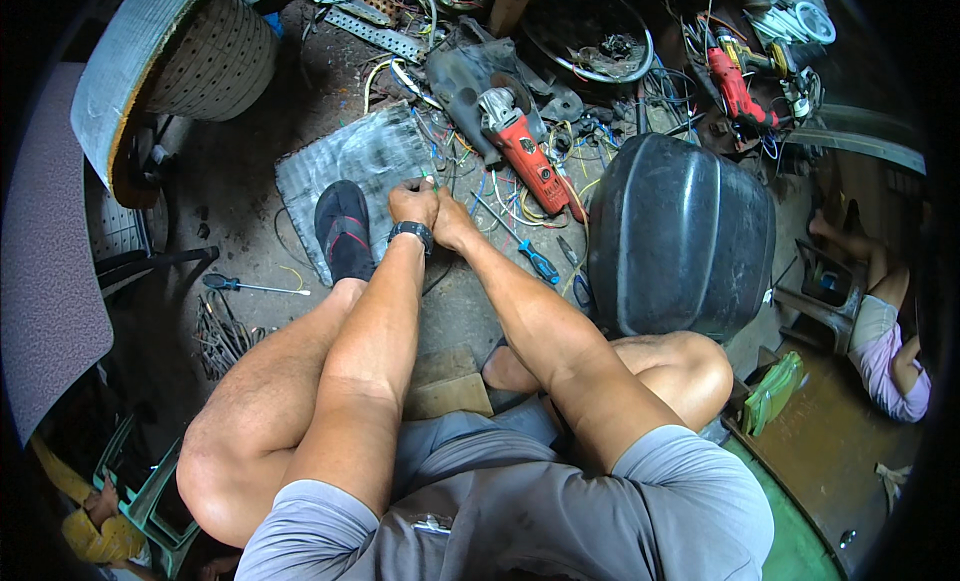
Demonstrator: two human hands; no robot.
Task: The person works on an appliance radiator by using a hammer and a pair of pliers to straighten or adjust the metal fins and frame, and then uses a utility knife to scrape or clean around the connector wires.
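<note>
My left hand (414, 202), with a dark watch on the wrist, is closed in a pinch over the edge of a worn grey board (300, 196). Pressed up against it is my right hand (453, 223), its fingers curled closed. A thin green wire (425, 175) pokes out at the left fingertips; what the right fingers grip is hidden behind the knuckles. My left foot, in a dark shoe (343, 221), rests on the board. Right of my hands lie a blue-handled screwdriver (538, 262) and a red angle grinder (533, 164) among loose coloured wires.
A large black plastic shell (685, 236) stands close on the right. Another screwdriver (255, 285) and a bundle of metal rods (225, 336) lie at left. A red drill (738, 89) and a wheel rim (640, 61) are farther off. Another person (890, 341) is at far right.
</note>
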